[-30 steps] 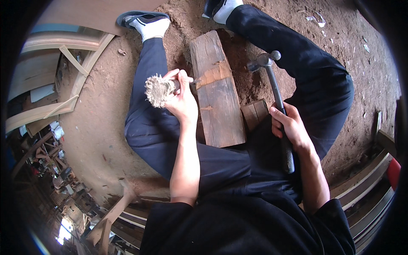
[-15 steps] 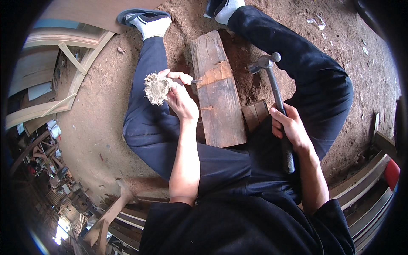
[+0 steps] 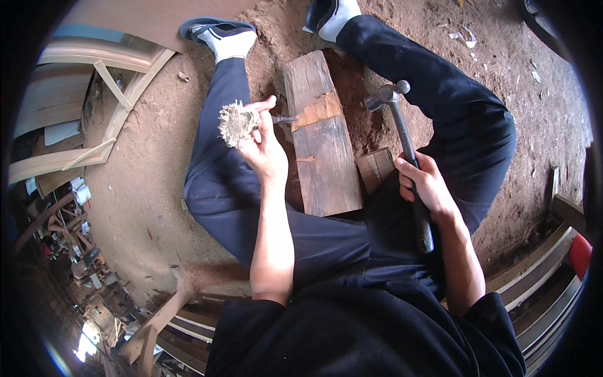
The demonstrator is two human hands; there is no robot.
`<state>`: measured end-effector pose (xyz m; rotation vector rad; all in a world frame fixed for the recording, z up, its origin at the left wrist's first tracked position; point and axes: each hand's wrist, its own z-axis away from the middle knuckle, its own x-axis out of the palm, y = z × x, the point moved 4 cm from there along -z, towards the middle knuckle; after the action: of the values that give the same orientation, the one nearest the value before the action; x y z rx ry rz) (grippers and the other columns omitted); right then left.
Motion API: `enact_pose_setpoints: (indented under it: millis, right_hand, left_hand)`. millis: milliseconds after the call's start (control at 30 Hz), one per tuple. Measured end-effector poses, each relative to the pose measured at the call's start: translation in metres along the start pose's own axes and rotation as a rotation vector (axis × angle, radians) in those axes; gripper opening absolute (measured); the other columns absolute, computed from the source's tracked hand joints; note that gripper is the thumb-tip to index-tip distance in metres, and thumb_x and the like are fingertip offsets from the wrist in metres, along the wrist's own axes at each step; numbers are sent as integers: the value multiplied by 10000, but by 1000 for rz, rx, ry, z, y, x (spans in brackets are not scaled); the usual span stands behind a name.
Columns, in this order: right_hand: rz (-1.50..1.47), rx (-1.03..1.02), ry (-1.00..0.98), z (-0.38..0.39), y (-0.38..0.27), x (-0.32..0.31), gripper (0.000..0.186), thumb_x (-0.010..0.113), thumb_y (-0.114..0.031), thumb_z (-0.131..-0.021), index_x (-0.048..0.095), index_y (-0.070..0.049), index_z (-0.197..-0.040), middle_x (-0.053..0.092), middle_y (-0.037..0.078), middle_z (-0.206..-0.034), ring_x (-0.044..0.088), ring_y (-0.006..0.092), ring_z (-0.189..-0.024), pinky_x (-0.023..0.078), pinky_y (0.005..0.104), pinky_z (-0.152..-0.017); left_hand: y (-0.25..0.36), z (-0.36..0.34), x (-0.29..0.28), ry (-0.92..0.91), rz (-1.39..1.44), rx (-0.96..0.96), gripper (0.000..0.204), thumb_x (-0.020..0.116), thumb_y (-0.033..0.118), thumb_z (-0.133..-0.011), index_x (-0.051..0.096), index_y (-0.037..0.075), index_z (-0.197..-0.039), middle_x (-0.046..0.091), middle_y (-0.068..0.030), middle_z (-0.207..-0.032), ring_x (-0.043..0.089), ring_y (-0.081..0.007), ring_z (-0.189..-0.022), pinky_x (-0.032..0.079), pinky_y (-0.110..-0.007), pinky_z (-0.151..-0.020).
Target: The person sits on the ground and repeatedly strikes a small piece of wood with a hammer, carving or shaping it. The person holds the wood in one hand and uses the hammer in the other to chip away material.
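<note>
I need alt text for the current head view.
A person's left hand holds a frayed-ended, chisel-like tool, its metal tip at a pale cut across a weathered wooden block between their legs. The right hand holds a hammer to the block's right.

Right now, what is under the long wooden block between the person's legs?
Brown ground shows beside the block, and a smaller wooden piece sits at its right edge. The underside is covered: I cannot tell what supports it, or whether that piece reaches beneath.
</note>
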<state>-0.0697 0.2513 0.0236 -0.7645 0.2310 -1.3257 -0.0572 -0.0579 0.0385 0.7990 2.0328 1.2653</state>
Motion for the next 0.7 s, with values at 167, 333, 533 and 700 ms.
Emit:
enact_pose_setpoints:
  millis: [167, 333, 533, 700]
  right_hand:
    - [163, -99, -39, 2, 1, -1, 240, 598, -251, -1074, 538, -43, -969, 462, -9, -728, 449, 89, -581, 424, 272, -505]
    - [357, -206, -74, 42, -30, 26, 430, 564, -430, -1088, 546, -1, -1113, 512, -2, -705, 501, 71, -590, 448, 263, -506]
    - [814, -781, -224, 104, -90, 88, 482, 640, -171, -1016, 503, 57, -1418, 672, 125, -831, 687, 213, -678, 551, 355, -626]
    - [1198, -1074, -384, 132, -112, 121, 722, 731, 11, -821, 487, 56, -1499, 627, 129, -821, 657, 228, -620, 563, 346, -566]
  left_hand:
    - [-13, 0, 4, -46, 36, 2, 236, 420, 197, -1143, 541, -5, -1134, 688, -147, -1076, 707, -268, -1036, 506, -416, -976]
    - [-4, 4, 9, -39, 30, -10, 241, 422, 180, -1136, 556, 13, -1025, 665, -107, -963, 697, -233, -951, 513, -375, -890]
    - [-10, 21, 3, 14, -96, 50, 254, 442, 114, -1102, 570, 19, -904, 634, -86, -901, 645, -207, -879, 499, -360, -870]
    - [-9, 27, 9, 55, -35, 29, 265, 485, 243, -1110, 516, 42, -941, 549, -105, -920, 542, -238, -857, 451, -391, -786]
